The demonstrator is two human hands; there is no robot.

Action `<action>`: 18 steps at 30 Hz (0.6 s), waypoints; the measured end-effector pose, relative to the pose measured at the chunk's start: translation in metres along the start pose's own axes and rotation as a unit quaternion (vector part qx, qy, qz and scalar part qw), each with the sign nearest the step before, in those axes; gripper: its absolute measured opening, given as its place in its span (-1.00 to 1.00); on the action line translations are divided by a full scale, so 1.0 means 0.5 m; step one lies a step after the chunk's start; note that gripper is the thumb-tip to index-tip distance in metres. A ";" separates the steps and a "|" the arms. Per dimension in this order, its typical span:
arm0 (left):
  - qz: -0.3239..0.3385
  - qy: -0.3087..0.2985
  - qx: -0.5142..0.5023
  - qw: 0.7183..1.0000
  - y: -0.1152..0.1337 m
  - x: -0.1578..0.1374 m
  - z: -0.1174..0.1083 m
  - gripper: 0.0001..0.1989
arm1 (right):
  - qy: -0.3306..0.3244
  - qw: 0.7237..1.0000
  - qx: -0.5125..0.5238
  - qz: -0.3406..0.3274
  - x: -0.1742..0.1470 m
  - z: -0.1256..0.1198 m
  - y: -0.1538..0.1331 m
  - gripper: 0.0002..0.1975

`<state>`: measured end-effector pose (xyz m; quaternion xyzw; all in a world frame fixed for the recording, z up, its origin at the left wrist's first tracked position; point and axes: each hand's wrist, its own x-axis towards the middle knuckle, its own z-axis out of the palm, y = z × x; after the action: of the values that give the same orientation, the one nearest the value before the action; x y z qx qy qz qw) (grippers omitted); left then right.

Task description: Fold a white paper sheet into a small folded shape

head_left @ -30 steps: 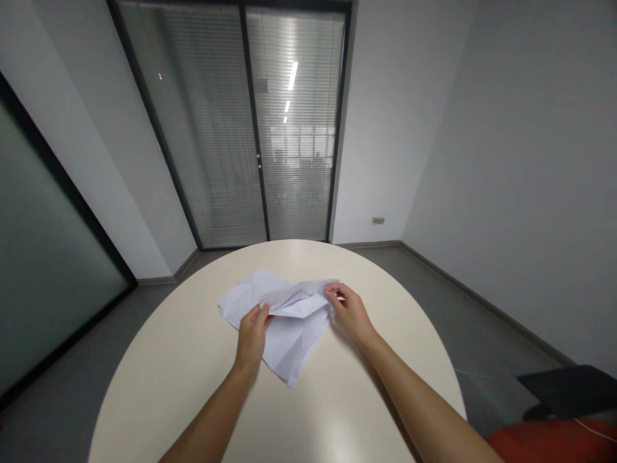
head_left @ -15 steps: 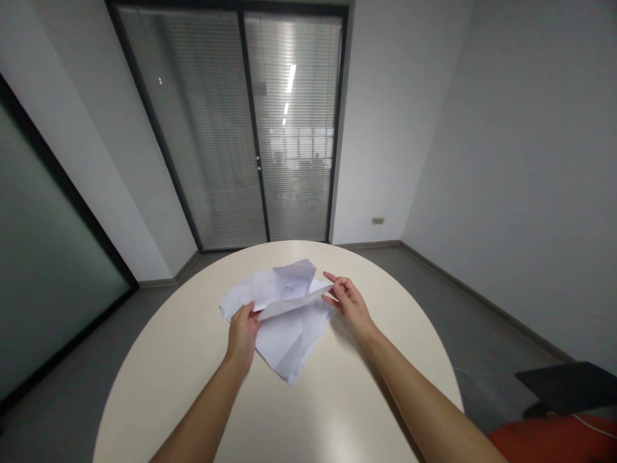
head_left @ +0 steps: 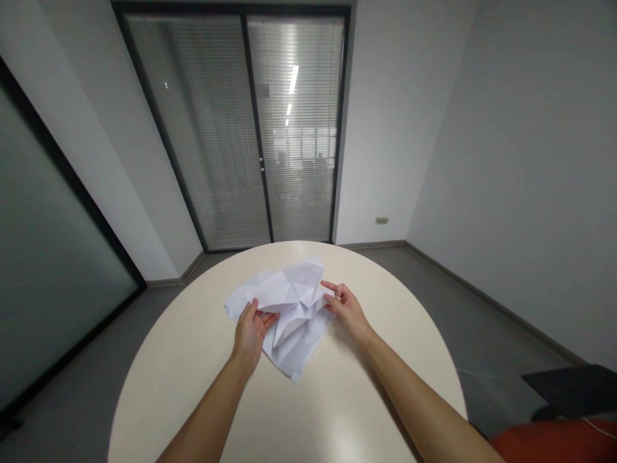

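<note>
A creased, partly folded sheet of white paper [head_left: 294,328] is spread above the round table, with several fold lines meeting near its middle. My left hand [head_left: 250,331] grips its left side, thumb on top and fingers underneath. At the right edge, my right hand [head_left: 346,307] pinches the paper between thumb and fingers. One corner of the sheet points toward me, and another part stands up at the far side. Some of my left fingertips show below a raised fold.
The pale round table [head_left: 193,379] lies under both forearms. Beyond it stands a glass door with blinds [head_left: 226,128]. At lower right are a red seat [head_left: 554,442] and a dark flat panel [head_left: 573,389].
The long raised fold between my hands has opened, so creases in the paper's middle now show. My left fingers have spread further under the paper.
</note>
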<state>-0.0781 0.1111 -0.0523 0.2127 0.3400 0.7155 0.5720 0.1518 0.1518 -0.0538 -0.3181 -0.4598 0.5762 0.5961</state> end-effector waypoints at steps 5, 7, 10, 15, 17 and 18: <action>0.007 -0.008 -0.016 1.000 0.002 -0.006 0.005 -0.89 | -0.008 1.000 0.000 -0.010 -0.011 0.003 -0.002 -0.49; 0.004 -0.031 -0.022 0.999 0.001 -0.010 0.006 -0.87 | 0.001 1.000 -0.004 -0.004 -0.010 -0.001 0.000 -0.49; -0.001 -0.062 -0.030 0.998 -0.003 -0.014 0.006 -0.85 | 0.019 0.999 -0.031 -0.013 -0.002 -0.013 0.012 -0.47; -0.005 -0.055 -0.043 0.998 0.001 -0.011 0.004 -0.85 | -0.016 0.993 -0.091 -0.077 0.007 -0.025 0.023 -0.57; -0.008 -0.039 -0.050 0.998 0.009 -0.006 0.005 -0.83 | -0.056 0.991 -0.101 -0.073 0.007 -0.024 0.021 -0.59; -0.012 -0.031 -0.053 0.998 0.013 -0.003 0.005 -0.81 | -0.077 0.990 -0.100 -0.064 0.007 -0.024 0.020 -0.58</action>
<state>-0.0804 0.1098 -0.0455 0.2001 0.2858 0.7186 0.6016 0.1586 0.1585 -0.0668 -0.3007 -0.5787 0.5109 0.5600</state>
